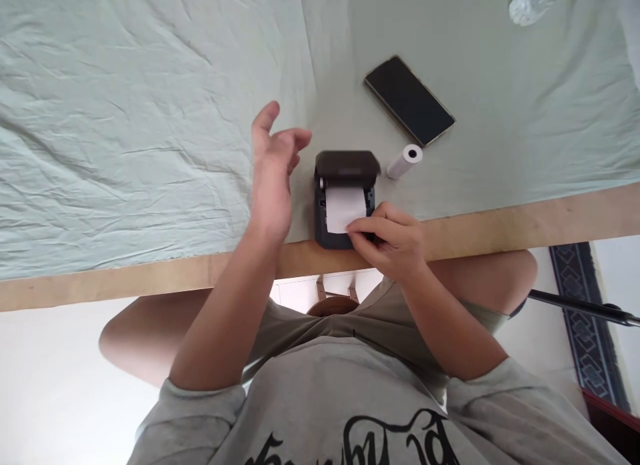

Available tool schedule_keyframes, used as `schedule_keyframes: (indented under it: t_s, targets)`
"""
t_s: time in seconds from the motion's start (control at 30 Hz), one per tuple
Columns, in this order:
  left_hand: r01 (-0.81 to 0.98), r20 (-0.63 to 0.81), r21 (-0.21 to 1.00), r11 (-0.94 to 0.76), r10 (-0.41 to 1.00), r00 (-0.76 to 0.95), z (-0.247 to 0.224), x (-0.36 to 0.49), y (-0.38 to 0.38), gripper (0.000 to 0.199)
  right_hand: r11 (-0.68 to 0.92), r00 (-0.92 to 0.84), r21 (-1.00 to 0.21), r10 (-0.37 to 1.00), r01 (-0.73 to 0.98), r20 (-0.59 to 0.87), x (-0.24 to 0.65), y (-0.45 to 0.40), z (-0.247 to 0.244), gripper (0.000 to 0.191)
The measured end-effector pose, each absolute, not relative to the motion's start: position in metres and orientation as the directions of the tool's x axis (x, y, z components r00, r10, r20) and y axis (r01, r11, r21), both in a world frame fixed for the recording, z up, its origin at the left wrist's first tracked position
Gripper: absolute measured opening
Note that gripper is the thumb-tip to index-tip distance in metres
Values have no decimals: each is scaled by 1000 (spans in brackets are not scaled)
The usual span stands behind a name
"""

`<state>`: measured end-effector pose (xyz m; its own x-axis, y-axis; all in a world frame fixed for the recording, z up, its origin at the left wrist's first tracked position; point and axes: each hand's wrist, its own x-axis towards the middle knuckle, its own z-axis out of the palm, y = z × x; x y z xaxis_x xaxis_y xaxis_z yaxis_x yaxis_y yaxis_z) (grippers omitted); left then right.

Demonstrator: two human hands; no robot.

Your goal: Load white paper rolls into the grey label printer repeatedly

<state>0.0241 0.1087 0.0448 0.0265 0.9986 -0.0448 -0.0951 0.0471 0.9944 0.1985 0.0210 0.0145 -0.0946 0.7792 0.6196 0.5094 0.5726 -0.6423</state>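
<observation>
A small dark receipt printer [326, 239] stands at the table's front edge with its lid [347, 164] raised; the lid is slightly blurred. White paper [344, 208] lies across the printer's opening, its free end toward me. My right hand [393, 238] pinches the lower right corner of that paper between thumb and forefinger. Left of the printer, my left hand [274, 158] is raised with its fingers apart, holding nothing. A white paper roll [403, 162] with a dark core sits just right of the lid.
A black smartphone [410, 100] lies beyond the paper roll. Part of a clear plastic bottle [531, 4] shows at the top right. The pale green cloth [150, 118] on the table is wrinkled at the left. A bare wooden edge [500, 226] runs along the front, above my legs.
</observation>
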Motion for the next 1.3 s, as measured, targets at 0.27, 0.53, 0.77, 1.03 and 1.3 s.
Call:
schedule_keyframes:
  t_s: [0.27, 0.53, 0.77, 1.03, 1.3]
  targets:
    - [307, -3, 951, -29, 995, 101, 75, 40, 115, 25, 566, -93, -668, 792, 483, 604, 199, 20, 13, 15]
    - [840, -122, 533, -105, 973, 199, 84, 90, 136, 28, 317, 94, -945, 941, 81, 324, 213, 18, 3, 19]
    - [917, -153, 363, -167, 960, 235, 76, 96, 135, 39, 183, 205, -964, 968, -191, 143, 216, 23, 0, 29]
    - [881, -172, 455, -130, 958, 230, 74, 101, 129, 43, 148, 239, -989, 961, -31, 136, 211, 23, 3, 26]
    - [716, -1, 673, -186, 968, 251, 55, 98, 133, 48, 171, 235, -985, 958, -8, 164, 210, 25, 4, 16]
